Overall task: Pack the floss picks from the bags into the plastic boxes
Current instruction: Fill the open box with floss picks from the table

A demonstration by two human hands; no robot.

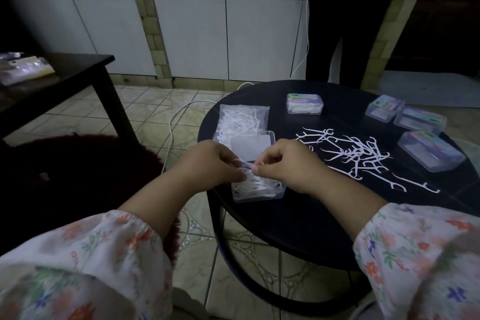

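Two hands meet over an open plastic box [258, 189] at the near-left edge of the round black counter [298, 215], the left hand [215, 163] and the right hand [285, 163] both curled and pinching a small bunch of floss picks [250, 165] just above the box. The box already holds a layer of picks, and its lid [250, 147] stands swung open behind it, partly overlapping a clear bag [241, 118] of picks near the counter's left edge. More loose picks [358, 156] lie scattered across the middle of the counter, reaching toward its right edge. Four closed boxes wait beyond: one [305, 103] toward the far edge and three [415, 127] along the far-right edge. The step in hand appears to be squaring the bunch before laying it in. It would go best with the picks all lined up the same way, lowered flat and parallel to the box's long side, so that no handle rides over the rim and stops the lid from closing. A cable [181, 112] trails on the tiled floor.
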